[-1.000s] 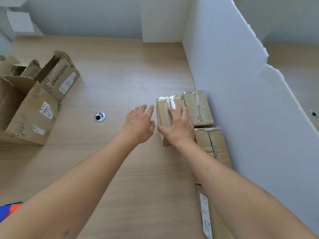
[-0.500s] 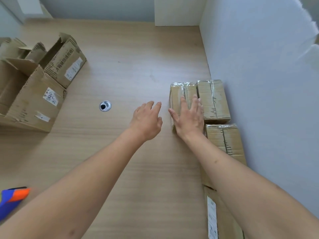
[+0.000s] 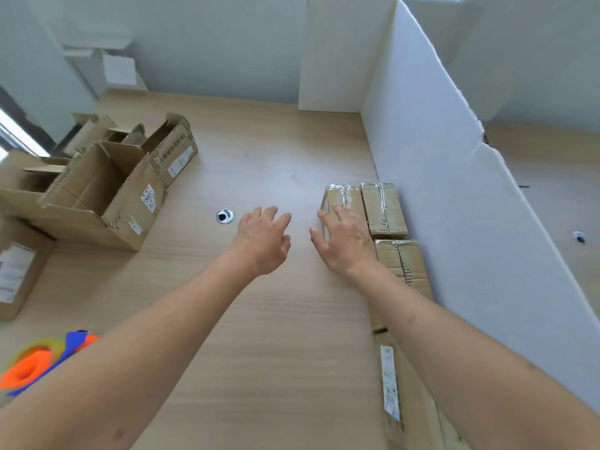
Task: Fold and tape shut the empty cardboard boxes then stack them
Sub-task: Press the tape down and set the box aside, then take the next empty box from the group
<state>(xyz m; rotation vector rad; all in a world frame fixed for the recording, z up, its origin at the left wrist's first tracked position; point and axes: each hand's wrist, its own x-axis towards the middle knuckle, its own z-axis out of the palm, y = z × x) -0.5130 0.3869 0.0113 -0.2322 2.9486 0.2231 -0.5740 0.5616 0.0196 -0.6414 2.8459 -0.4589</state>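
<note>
A: What changed at the taped box (image 3: 345, 198)?

B: Half a second before, the right hand (image 3: 345, 246) lay flat on top of it. At this moment the hand had slid back off its near end, fingers spread, gripping nothing; only the fingertips (image 3: 337, 209) overlapped the box, contact unclear. Left hand (image 3: 264, 243) hovered left of that box, well apart, fingers loosely spread and empty.

A: Meaning?

B: My read: that box was placed and let go. One more done; next would be an open one.

A: Count, left to right from that box.

B: Far left of it: open boxes (image 3: 97, 190) in a cluster, at least four with flaps up; the back ones overlapped, so no firm number. One closed labelled carton (image 3: 14, 271) at the left edge, below them. One orange-and-blue tape dispenser (image 3: 35, 365), blurred, near left. One metal grommet (image 3: 225, 216) in the desk (image 3: 276, 352), between the open boxes and the left hand. Then the released box. Touching its right side: a second taped box (image 3: 383, 207). Just nearer than that one: a third (image 3: 401, 263). Nearer again: a long box (image 3: 394, 384) with a white label, mostly behind the right forearm. All four lay in a single layer along the white partition (image 3: 454, 222), nothing stacked on top.
</note>
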